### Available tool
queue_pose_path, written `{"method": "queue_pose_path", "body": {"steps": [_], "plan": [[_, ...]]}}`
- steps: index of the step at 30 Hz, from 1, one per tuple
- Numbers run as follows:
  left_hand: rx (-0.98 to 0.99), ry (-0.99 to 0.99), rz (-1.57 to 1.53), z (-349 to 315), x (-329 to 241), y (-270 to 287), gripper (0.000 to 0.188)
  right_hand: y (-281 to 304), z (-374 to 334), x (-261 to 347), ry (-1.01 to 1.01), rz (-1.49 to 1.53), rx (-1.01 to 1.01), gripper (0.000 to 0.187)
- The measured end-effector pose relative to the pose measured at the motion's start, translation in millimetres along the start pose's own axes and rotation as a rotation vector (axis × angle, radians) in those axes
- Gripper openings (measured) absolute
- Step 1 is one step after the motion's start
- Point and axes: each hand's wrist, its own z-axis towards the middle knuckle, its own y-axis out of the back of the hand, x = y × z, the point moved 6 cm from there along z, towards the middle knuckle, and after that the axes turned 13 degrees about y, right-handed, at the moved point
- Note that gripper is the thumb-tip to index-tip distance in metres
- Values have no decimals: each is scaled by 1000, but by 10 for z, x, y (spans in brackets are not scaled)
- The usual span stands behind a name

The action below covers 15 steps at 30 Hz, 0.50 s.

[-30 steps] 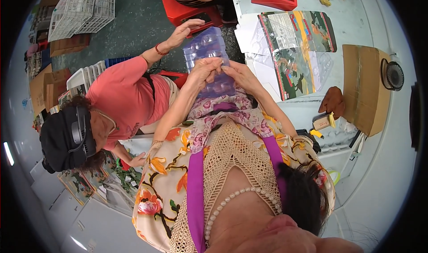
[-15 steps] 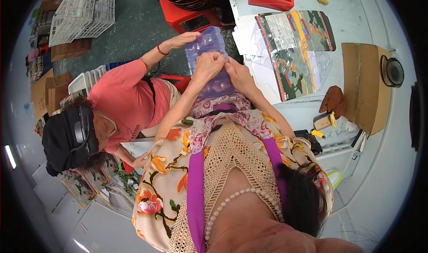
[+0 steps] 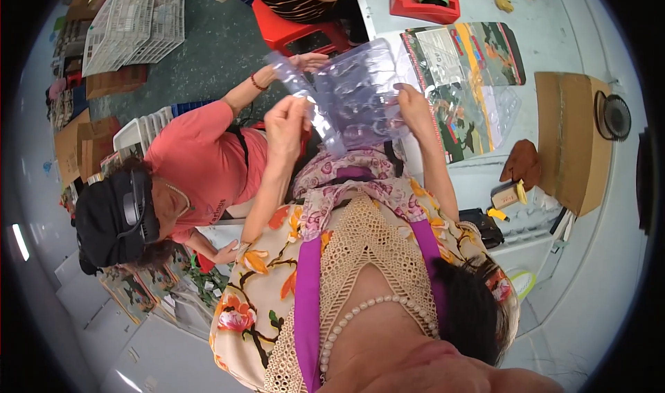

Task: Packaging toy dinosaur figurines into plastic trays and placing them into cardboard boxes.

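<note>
Above my lap I hold a clear, bluish moulded plastic blister tray with several hollows. My left hand is closed, pinching a long shiny plastic flap at the tray's left side. Whether that flap is still joined to the tray I cannot tell. My right hand grips the tray's right edge between thumb and fingers. A co-worker's hand, with a red bracelet at the wrist, is stretched out behind the flap; whether it touches the plastic is unclear.
On the table to the right lie printed colour cards under clear plastic, a red tape dispenser, a cardboard box and a brown cloth-like piece. A co-worker in pink sits close on my left. White crates stand beyond.
My hands were close together on the tray; now they are apart, left hand leftward, right hand rightward. The tray has shifted right and its left flap stands away from it.
</note>
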Motion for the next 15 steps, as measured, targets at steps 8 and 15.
{"method": "queue_pose_path", "body": {"steps": [8,15], "plan": [[20,169,-417,250,147,493,15,765,-149,-605,-10,-142,-45,38],[-182,90,-685,147,131,785,13,1064,-293,-510,-241,322,-181,42]]}}
